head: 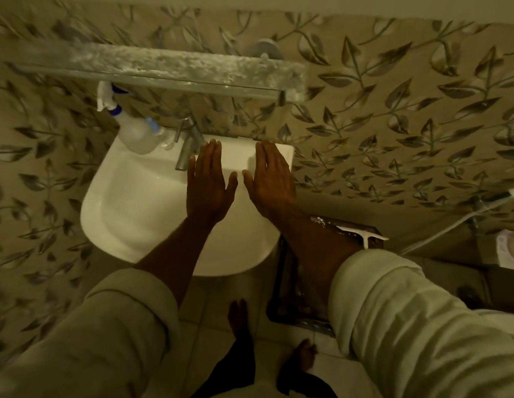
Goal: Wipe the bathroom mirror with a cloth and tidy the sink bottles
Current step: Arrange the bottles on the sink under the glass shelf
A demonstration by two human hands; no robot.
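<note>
Both hands, left hand [210, 183] and right hand [269, 180], are hovering flat and spread over the sink [129, 214], holding nothing, probably just starting. Spray bottle [135, 133] is sitting on the sink's back-left rim by the tap [188, 149]; no cloth showing.

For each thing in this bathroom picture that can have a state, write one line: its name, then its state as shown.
Left hand: open, flat, palm down above the sink, holding nothing.
Right hand: open, flat, palm down, holding nothing.
Spray bottle: upright on the sink's back left corner, trigger head on.
Tap: no water seen running.
Sink: basin bare, no standing water visible.
Glass shelf: spotted with white marks.
</note>
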